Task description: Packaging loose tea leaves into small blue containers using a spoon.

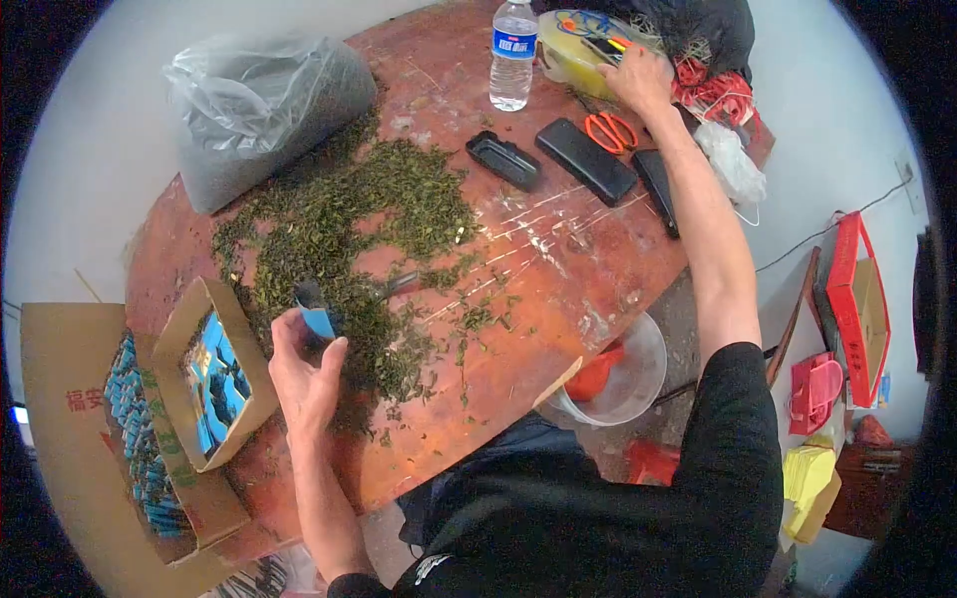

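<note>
My left hand (308, 370) holds a small blue packet (319, 321) upright, its dark upper end showing above my fingers. It is over a pile of dried, dark green leaves (321, 224), probably tea, spread on the red-brown tabletop (568, 276). Partly among the leaves lies a greyish tool (401, 282), too blurred to name. At the far side, my right hand (641, 78) reaches to the rim of a translucent plastic tub (564, 56). By its fingertips is a tool with a yellow and orange handle (619, 43); whether the fingers grip it is unclear.
A cardboard box (262, 359) of blue packets and a larger carton (75, 418) stand left. Behind the leaves is a plastic-lined bag (277, 112). A water bottle (514, 56), orange-handled scissors (609, 133) and black cases (585, 161) lie toward the back. A bucket (647, 366) stands below the edge.
</note>
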Motion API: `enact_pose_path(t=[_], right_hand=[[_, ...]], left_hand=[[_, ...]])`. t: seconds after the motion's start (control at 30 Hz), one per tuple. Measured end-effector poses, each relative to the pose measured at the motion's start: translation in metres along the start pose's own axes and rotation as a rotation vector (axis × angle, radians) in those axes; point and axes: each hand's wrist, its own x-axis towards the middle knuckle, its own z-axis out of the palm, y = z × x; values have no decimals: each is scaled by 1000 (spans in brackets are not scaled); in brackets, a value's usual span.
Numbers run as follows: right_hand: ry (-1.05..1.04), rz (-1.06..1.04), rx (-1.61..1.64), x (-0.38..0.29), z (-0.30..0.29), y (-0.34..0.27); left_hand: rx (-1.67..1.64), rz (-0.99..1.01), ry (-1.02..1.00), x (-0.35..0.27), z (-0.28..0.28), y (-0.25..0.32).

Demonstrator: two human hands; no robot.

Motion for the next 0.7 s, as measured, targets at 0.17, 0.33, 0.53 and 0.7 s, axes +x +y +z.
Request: enact_pose_path(t=[0.17,0.33,0.53,0.7], right_hand=[[-187,8,12,15,0,-5],[-198,80,-37,29,11,-5],[-334,134,99,40,16,10],[-274,132,59,33,15,7]], left_hand=[[25,18,13,0,1,-3],[83,69,37,-1,-1,-4],[15,67,30,0,1,-7],[5,4,29,-2,0,-6]])
